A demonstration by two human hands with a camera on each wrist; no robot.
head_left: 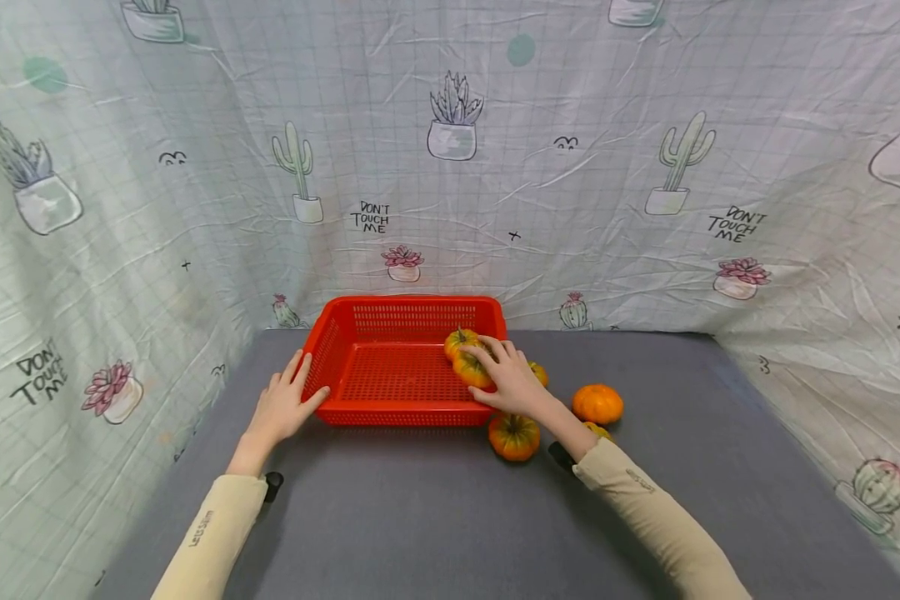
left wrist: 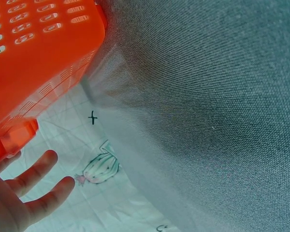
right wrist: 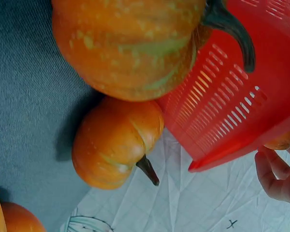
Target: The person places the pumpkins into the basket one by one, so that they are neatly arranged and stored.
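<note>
A red plastic basket point(head_left: 390, 410) with slotted walls stands on the grey table. My left hand point(head_left: 281, 406) rests at its left front corner; in the left wrist view its fingers point(left wrist: 50, 195) extend loosely beside the rim. Over the basket's right end, my right hand point(head_left: 512, 379) grips a small orange-green pumpkin point(head_left: 468, 369) between thumb and fingers. Just behind that one is another pumpkin point(head_left: 459, 340) inside the basket. In the right wrist view, the held pumpkin point(right wrist: 284, 141) is mostly hidden by the basket wall and frame edge.
Outside the basket's right side lie several pumpkins: a striped one point(head_left: 514, 437) near the front corner, an orange one point(head_left: 598, 404) farther right, one point(head_left: 538, 373) partly behind my hand and one point(head_left: 597, 431) partly behind my wrist. A printed cloth point(head_left: 570, 200) hangs behind the table.
</note>
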